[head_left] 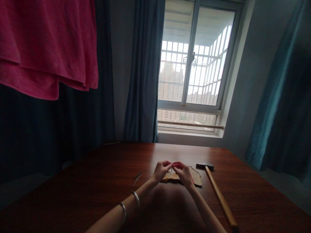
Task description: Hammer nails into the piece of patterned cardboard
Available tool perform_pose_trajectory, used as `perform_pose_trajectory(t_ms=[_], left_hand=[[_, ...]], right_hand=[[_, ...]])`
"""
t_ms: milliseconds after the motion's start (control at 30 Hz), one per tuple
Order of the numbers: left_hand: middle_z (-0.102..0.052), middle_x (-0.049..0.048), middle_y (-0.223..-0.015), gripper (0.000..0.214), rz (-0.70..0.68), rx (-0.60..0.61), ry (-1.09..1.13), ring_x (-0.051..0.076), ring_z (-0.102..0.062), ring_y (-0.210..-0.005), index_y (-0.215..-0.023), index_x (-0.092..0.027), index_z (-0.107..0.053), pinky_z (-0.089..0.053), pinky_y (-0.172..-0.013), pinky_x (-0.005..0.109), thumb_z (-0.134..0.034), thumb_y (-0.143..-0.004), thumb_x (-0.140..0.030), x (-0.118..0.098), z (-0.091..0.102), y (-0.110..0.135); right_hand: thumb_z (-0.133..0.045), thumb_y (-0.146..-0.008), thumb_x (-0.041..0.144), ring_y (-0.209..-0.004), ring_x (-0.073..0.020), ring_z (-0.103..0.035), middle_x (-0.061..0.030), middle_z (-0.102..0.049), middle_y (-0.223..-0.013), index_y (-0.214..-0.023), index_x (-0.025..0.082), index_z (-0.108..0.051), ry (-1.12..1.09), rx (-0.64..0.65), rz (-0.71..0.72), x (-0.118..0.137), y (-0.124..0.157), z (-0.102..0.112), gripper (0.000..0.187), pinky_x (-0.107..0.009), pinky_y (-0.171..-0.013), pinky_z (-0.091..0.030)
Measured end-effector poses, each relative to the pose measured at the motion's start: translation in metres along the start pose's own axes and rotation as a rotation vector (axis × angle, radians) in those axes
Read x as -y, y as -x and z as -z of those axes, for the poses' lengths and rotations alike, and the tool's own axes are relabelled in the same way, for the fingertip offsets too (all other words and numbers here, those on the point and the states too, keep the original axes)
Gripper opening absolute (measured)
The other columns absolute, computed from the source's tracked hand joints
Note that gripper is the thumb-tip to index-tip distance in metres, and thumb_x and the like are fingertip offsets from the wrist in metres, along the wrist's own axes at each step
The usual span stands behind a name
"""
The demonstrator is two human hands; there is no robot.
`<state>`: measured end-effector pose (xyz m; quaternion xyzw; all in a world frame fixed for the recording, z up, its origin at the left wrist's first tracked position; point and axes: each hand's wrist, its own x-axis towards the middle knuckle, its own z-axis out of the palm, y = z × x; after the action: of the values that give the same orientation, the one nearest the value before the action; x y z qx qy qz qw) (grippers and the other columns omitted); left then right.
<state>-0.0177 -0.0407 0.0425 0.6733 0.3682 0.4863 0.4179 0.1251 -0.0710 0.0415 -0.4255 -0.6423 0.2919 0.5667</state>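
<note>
My left hand [161,171] and my right hand [183,173] meet above the table, fingertips pinched together. Between them stands a thin, dark, upright piece that looks like a nail [172,164]; it is too small to make out fully. Beneath and behind the hands lies a flat tan board [197,178] with a curved edge and many small dark marks or pins, partly covered by my hands. A bit of red shows beside my right hand. To the left, a few thin metal nails [137,177] lie loose on the wood. Two silver bracelets circle my left forearm.
A hammer [220,194] with a black head and long wooden handle lies on the right of the brown table [102,200]. A pink cloth [53,45] hangs at upper left. Blue curtains [144,74] and a barred window [189,71] stand beyond the table.
</note>
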Motion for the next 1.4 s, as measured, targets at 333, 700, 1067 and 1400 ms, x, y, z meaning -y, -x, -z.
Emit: perform_pose_trajectory(t_ms=[333, 700, 1067, 1400], left_hand=[[-0.065, 0.0038, -0.064, 0.037, -0.073, 0.046, -0.189, 0.013, -0.055, -0.058, -0.076, -0.013, -0.068, -0.039, -0.052, 0.022, -0.057, -0.070, -0.048, 0.004, 0.000, -0.012], [-0.062, 0.0049, -0.079, 0.046, -0.080, -0.085, -0.113, 0.016, -0.059, -0.071, -0.105, -0.013, -0.057, -0.047, -0.064, 0.027, -0.065, -0.065, -0.033, 0.036, 0.026, -0.046], [-0.061, 0.0038, -0.083, 0.062, 0.009, 0.101, 0.003, 0.015, -0.058, -0.077, -0.122, -0.015, -0.042, -0.046, -0.070, 0.028, -0.058, -0.062, -0.011, 0.060, 0.012, -0.042], [-0.060, 0.0009, -0.079, 0.056, 0.037, 0.079, -0.082, 0.014, -0.057, -0.081, -0.115, -0.015, -0.044, -0.045, -0.074, 0.026, -0.052, -0.060, -0.005, 0.077, 0.002, -0.043]], right_hand=[[-0.058, -0.071, 0.028, -0.068, -0.0184, -0.062, -0.0039, -0.068, -0.073, -0.087, 0.018, -0.064, 0.080, -0.055, 0.021, -0.009, 0.000, -0.001, 0.020, -0.028, -0.062, -0.047], [-0.056, -0.071, 0.033, -0.067, -0.0197, -0.062, -0.0060, -0.067, -0.073, -0.082, 0.016, -0.062, 0.115, -0.139, -0.056, -0.039, -0.012, 0.011, 0.022, -0.029, -0.061, -0.047], [-0.053, -0.071, 0.032, -0.070, -0.0198, -0.062, -0.0060, -0.068, -0.079, -0.080, 0.019, -0.065, 0.205, -0.099, -0.016, -0.053, -0.024, 0.006, 0.020, -0.032, -0.067, -0.049], [-0.049, -0.070, 0.028, -0.069, -0.0171, -0.062, -0.0033, -0.068, -0.078, -0.080, 0.020, -0.065, 0.241, -0.063, -0.005, -0.068, -0.026, 0.000, 0.020, -0.027, -0.061, -0.048]])
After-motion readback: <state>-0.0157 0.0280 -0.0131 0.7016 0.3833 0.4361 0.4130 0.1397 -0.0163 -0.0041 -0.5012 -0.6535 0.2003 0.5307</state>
